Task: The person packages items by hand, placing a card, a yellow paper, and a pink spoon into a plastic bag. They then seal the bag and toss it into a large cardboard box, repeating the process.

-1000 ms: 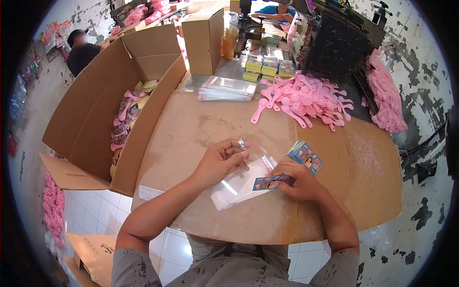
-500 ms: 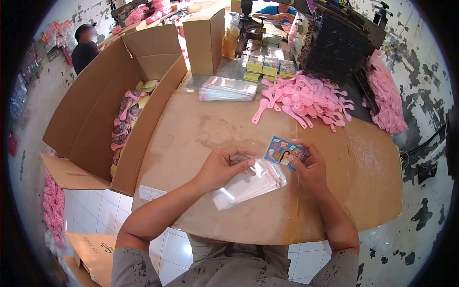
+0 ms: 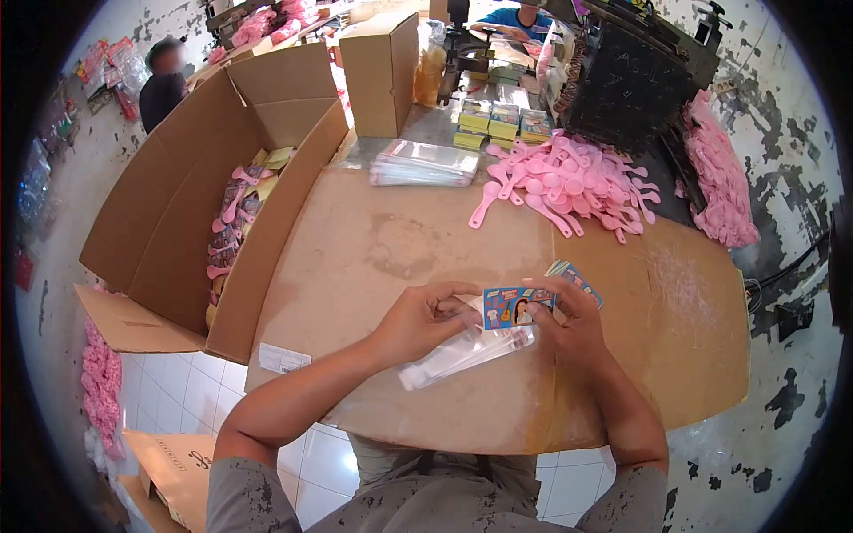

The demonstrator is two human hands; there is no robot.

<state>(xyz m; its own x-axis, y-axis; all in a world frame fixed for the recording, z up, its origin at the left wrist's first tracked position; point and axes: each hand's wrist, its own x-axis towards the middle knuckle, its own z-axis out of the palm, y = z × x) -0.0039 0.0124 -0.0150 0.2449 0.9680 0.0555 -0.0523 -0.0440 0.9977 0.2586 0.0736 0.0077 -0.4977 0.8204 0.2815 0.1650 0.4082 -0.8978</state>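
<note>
My right hand (image 3: 573, 324) pinches a blue printed card (image 3: 506, 307) by its right end and holds it level. Behind those fingers is a stack of similar cards (image 3: 582, 282), fanned a little. My left hand (image 3: 426, 322) is closed at the mouth of a clear plastic bag, its fingertips close to the card's left end; the exact grip is partly hidden. Below both hands, several clear plastic bags (image 3: 444, 362) lie overlapped on the cardboard-covered table (image 3: 355, 266).
Pink spoons (image 3: 569, 182) are heaped at the back right. Behind them stand card stacks (image 3: 502, 123), beside a pile of clear bags (image 3: 425, 163). A large open carton (image 3: 160, 222) on the left holds spoons and cards. Two other people are farther back.
My right hand has brought one card level and leftward to the bag mouth, over the bags. The card stack now shows behind my right fingers.
</note>
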